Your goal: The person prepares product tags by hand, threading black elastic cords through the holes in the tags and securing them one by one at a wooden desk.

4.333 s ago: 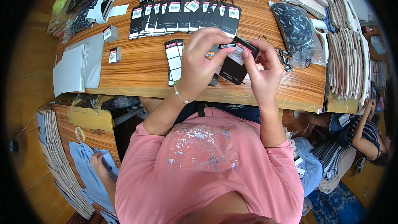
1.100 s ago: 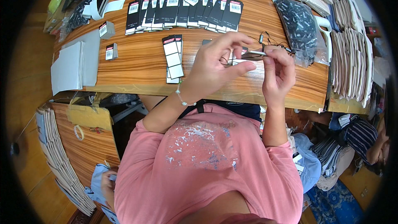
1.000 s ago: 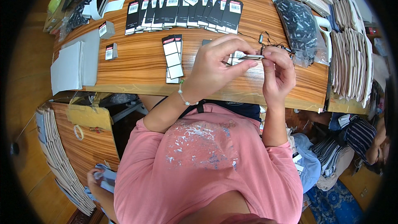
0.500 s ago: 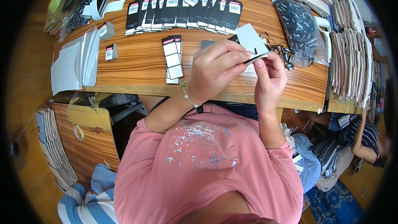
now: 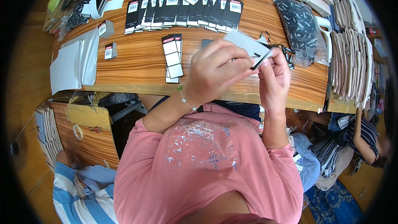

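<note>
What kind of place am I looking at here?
Probably a garment packing or tagging workshop: a row of black hang tags with strings lies on the wooden table, folded garments are stacked at its right, and both hands hold a tag.

Row of black tags (image 5: 184, 8) at table's (image 5: 137, 58) far edge; bagged black cords (image 5: 296, 25) right.

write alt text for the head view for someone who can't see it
Seen from above, a person in a pink shirt holds a hang tag between the left hand and right hand over a wooden table. A row of black tags lies along the far edge, a short stack nearer, and a bag of black cords to the right.
</note>
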Action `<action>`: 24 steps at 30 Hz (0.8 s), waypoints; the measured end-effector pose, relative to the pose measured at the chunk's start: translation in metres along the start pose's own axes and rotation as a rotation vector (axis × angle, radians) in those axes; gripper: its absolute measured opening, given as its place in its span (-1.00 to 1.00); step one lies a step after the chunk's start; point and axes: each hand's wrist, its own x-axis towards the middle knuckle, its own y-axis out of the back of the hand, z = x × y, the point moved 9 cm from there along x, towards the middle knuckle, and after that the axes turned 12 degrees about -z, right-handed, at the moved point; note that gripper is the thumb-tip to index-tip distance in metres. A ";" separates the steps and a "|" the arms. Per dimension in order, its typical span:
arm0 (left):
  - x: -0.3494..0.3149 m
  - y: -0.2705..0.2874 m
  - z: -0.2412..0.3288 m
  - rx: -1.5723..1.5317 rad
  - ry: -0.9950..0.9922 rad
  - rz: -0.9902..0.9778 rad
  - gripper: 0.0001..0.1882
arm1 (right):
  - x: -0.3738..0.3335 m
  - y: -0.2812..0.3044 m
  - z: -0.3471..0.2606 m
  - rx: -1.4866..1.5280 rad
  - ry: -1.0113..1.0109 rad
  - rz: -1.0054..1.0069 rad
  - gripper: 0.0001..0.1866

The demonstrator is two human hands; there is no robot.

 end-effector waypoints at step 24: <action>0.009 -0.014 -0.019 -0.427 0.058 -0.316 -0.64 | -0.009 0.010 0.011 0.028 -0.194 -0.077 -0.91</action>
